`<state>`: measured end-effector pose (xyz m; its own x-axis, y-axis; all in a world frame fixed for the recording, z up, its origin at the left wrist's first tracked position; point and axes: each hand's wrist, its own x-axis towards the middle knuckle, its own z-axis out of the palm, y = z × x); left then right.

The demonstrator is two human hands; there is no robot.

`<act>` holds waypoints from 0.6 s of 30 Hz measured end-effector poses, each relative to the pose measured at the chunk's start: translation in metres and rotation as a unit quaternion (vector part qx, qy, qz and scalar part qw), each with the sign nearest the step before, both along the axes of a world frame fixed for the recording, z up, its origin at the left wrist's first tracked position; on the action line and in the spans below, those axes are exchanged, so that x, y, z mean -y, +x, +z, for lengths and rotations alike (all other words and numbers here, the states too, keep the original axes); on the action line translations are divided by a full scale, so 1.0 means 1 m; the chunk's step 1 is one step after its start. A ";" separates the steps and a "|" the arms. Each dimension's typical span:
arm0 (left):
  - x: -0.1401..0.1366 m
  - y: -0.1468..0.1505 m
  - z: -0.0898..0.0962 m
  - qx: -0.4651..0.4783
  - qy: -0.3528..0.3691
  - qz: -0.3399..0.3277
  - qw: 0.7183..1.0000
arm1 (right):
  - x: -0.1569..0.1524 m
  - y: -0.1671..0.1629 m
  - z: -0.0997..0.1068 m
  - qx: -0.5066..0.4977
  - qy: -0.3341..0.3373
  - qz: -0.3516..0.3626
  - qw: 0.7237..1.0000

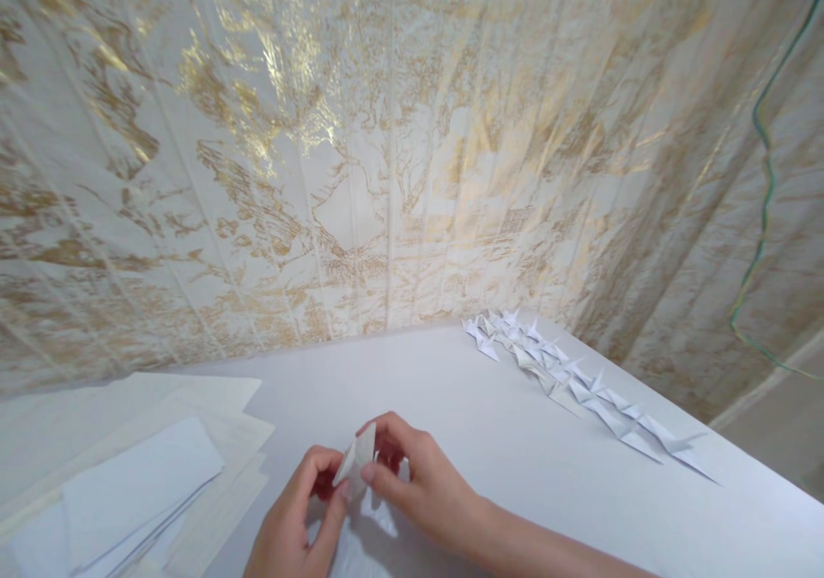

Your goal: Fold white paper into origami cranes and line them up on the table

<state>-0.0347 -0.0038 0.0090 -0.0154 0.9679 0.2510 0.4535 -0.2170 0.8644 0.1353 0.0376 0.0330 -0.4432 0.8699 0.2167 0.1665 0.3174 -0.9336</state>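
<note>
Head cam: I've got the folded paper (356, 458) pinched in both hands near the front of the surface (366, 372), left hand (299, 502) on its lower left, right hand (426, 480) at its top and right side, sheets (145, 483) left, cranes (566, 380) right. I'd guess it's feather-light, crisp yet easily crushed, so fingertips on the edges.

Bright o/all, glare on gold-patterned backdrop (322, 144), soft shadow by R hand (430, 481), pic slightly blurry
</note>
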 end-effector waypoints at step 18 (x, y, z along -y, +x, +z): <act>0.002 0.002 0.002 0.021 -0.023 -0.027 0.999 | 0.006 -0.003 -0.002 0.002 0.078 -0.027 0.997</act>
<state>-0.0332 -0.0054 0.0112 0.0272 0.9779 0.2071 0.4057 -0.2002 0.8918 0.1321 0.0318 0.0309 -0.3972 0.8489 0.3487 0.1919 0.4484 -0.8730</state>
